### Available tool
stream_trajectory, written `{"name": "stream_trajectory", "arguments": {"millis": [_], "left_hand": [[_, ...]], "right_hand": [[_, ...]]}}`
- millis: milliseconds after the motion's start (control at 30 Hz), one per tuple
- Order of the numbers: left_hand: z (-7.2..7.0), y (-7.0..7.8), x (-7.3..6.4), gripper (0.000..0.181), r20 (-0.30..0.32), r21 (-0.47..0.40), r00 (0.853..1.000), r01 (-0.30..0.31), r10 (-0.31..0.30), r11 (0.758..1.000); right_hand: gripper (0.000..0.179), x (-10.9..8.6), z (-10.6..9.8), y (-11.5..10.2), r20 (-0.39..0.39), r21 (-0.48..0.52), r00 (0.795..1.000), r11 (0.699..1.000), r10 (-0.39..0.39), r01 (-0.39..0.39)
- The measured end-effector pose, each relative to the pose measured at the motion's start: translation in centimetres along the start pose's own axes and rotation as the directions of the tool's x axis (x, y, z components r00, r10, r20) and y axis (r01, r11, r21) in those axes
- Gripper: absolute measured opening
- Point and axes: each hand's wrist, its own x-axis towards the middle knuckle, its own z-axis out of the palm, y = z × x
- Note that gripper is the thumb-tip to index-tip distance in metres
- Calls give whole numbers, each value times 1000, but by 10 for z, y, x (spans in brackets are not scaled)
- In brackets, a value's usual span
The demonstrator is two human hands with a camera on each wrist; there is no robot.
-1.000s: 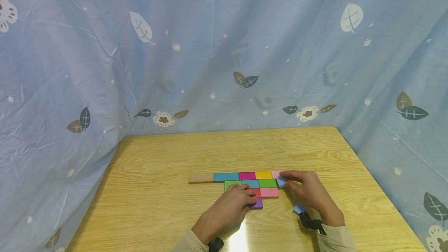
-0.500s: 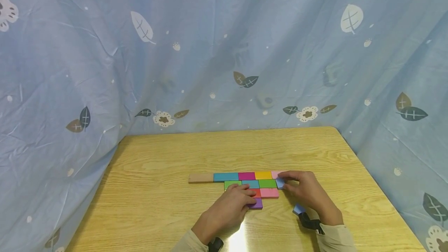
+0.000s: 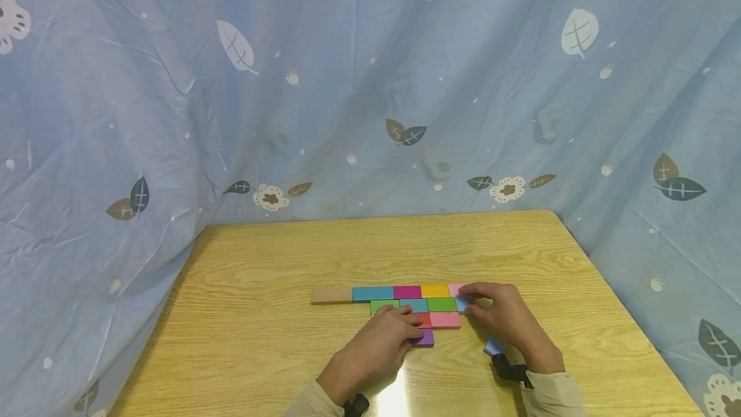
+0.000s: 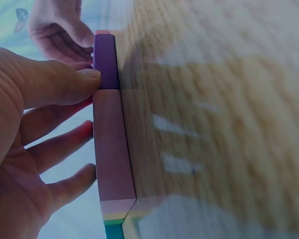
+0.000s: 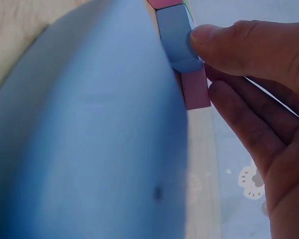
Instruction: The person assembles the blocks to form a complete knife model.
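My left hand (image 3: pixel 384 340) lies over the lower rows of flat coloured blocks, fingers spread. In the left wrist view its thumb touches a purple block (image 4: pixel 106 59), and a dull pink block (image 4: pixel 113 144) adjoins it. My right hand (image 3: pixel 515 317) is at the right end of the rows. Between its thumb and fingers it pinches a light blue block (image 5: pixel 175 37), which sits against the green block (image 3: pixel 442 304). Above that block is the top row's pink block (image 3: pixel 455 289), partly covered by the right fingers. Some blocks under the left hand are hidden.
A second light blue block (image 3: pixel 494 347) lies beside the right wrist. The top row runs left to a tan block (image 3: pixel 332 296). A patterned blue curtain (image 3: pixel 324 82) hangs around the wooden table (image 3: pixel 249 340). A large blurred blue shape (image 5: pixel 104 139) fills much of the right wrist view.
My right hand has shifted slightly left, bringing the light blue block from a tilted position into line with the green block. The left hand stays in place.
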Motion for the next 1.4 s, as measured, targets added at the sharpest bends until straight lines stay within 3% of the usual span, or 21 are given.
{"name": "stream_trajectory", "arguments": {"millis": [300, 500, 667, 767, 867, 1000, 1400], "left_hand": [[1, 0, 0, 30, -2, -6, 1000, 4, -4, 1000], [1, 0, 0, 30, -10, 6, 1000, -9, 9, 1000], [0, 1, -1, 30, -16, 7, 1000, -15, 15, 1000], [-1, 1, -1, 30, -11, -4, 1000, -8, 8, 1000], [-2, 2, -1, 31, -7, -11, 1000, -1, 1, 1000], [-1, 1, -2, 31, -11, -17, 1000, -1, 1, 1000], [0, 1, -2, 31, -26, -51, 1000, 8, -9, 999]], "right_hand": [[30, -3, -2, -3, -36, 53, 999, 999, 11, -9], [27, -16, -11, -5, -53, 239, 998, 971, 31, -18], [29, -32, -19, -1, 78, 425, 997, 903, 30, -61], [31, -40, -22, 4, 191, 489, 981, 865, 20, -113], [32, -49, -24, 9, 274, 513, 961, 842, 25, -168], [33, -62, -25, 15, 317, 524, 947, 821, 59, -227], [39, -105, -33, 24, 300, 511, 945, 814, 129, -274]]}}
